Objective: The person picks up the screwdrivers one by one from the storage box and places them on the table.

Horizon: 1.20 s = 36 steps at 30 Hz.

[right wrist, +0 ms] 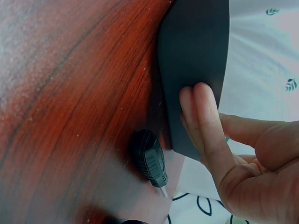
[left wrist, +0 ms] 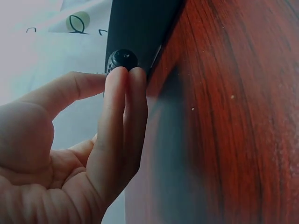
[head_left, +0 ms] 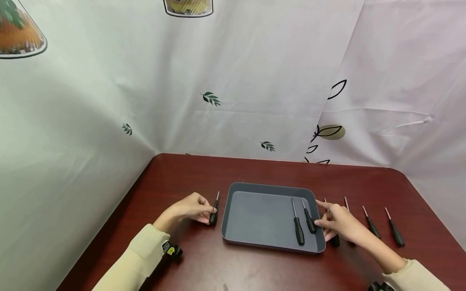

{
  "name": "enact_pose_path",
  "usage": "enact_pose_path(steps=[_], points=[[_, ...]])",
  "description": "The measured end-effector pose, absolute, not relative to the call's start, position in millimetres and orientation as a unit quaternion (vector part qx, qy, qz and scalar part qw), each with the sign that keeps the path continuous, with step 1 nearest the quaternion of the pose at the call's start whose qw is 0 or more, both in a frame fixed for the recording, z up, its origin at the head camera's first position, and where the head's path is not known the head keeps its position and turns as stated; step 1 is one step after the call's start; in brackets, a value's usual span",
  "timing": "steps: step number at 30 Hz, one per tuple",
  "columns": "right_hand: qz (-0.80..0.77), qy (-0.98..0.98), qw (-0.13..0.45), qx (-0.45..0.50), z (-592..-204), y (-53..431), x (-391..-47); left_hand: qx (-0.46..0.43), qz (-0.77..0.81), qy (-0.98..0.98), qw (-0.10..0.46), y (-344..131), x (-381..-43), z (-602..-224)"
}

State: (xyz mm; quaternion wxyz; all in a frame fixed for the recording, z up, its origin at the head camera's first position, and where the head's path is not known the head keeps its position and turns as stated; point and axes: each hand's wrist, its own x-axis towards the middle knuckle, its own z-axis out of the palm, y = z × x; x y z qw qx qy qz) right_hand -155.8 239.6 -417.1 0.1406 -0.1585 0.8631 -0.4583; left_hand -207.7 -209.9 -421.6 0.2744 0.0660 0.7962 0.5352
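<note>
Just off the left edge of the tray point(head_left: 255, 218), my left hand point(head_left: 192, 208) pinches a screwdriver point(head_left: 212, 219), its handle partly hidden. My right hand point(head_left: 341, 223) pinches the tray's right edge, partly covering two other screwdrivers point(head_left: 335, 242) beside it.

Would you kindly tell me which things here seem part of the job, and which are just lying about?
Probably the job:
screwdriver in the left hand
tray, gripped by the right hand
two screwdrivers inside it
four more screwdrivers to its right

Just around:
table
cloth
wrist cameras
</note>
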Motion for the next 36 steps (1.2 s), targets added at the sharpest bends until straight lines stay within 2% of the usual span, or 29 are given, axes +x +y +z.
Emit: enact_pose_path(steps=[16, 36], points=[[-0.469, 0.856, 0.15, -0.159, -418, 239, -154, 0.09, 0.536, 0.789, 0.288, -213, -206, -433], [-0.467, 0.856, 0.152, -0.159, -416, 239, -155, 0.061, 0.514, 0.82, 0.246, -208, -206, -436]])
